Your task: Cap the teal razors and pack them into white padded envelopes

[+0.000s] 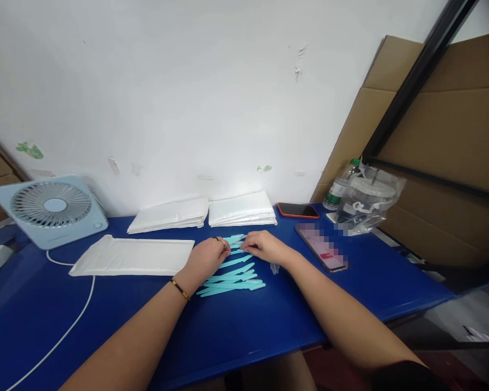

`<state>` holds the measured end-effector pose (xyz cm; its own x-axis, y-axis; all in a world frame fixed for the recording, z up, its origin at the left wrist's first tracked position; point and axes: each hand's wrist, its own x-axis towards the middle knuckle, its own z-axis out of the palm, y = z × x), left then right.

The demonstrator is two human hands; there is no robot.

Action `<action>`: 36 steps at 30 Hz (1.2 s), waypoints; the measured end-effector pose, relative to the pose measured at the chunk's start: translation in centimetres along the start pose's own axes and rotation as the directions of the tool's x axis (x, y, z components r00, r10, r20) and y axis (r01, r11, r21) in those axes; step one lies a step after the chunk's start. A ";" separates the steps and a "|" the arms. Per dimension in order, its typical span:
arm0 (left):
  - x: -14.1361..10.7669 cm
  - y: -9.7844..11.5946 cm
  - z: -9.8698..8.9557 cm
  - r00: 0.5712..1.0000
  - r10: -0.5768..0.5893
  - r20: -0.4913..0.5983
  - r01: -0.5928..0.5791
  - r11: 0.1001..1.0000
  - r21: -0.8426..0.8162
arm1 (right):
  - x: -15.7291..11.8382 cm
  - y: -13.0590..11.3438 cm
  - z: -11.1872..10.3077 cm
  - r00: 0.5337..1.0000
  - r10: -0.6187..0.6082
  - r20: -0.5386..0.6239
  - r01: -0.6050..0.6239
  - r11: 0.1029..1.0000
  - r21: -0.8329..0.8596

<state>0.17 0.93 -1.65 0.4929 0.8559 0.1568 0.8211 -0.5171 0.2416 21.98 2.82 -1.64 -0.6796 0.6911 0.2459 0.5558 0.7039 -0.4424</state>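
Several slim turquoise eyebrow razors (232, 278) lie in a loose row on the blue table, their wider ends toward the right. Over the far part of the row, my left hand (208, 256) has its fingers closed at the left end of a turquoise razor (237, 251). My right hand (267, 247) pinches at the other end of that razor, thumb and fingertips together. The fingers partly cover the razors beneath them. A small clear plastic piece (274, 268) rests just under my right wrist.
Left of my hands lies a white padded envelope (134, 256). Two stacks of white envelopes (169, 214) (241, 209) stand by the wall. A blue fan (55, 209) with a white cable is at far left. Two phones (298, 210) (321, 247), a bottle (336, 193) and a bagged cup (369, 198) sit right.
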 end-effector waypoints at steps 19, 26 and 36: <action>-0.2 0.0 -1.0 0.992 0.031 0.124 -0.015 0.991 -0.134 | -2.7 1.2 -3.4 0.965 0.151 0.213 -0.177 0.978 0.110; -0.1 -0.3 -1.2 0.991 -0.003 0.131 0.023 0.988 -0.155 | -1.7 0.9 -1.5 0.978 0.198 0.058 -0.204 0.971 0.127; 0.1 0.0 -0.7 0.996 -0.015 0.088 0.028 0.989 -0.147 | -1.3 0.6 -1.1 0.985 0.171 0.028 -0.172 0.984 0.040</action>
<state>-0.01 1.01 -1.02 0.5042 0.8609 0.0678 0.7833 -0.4890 0.3839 23.68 2.53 -1.20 -0.5879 0.7963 0.1424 0.6448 0.5676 -0.5119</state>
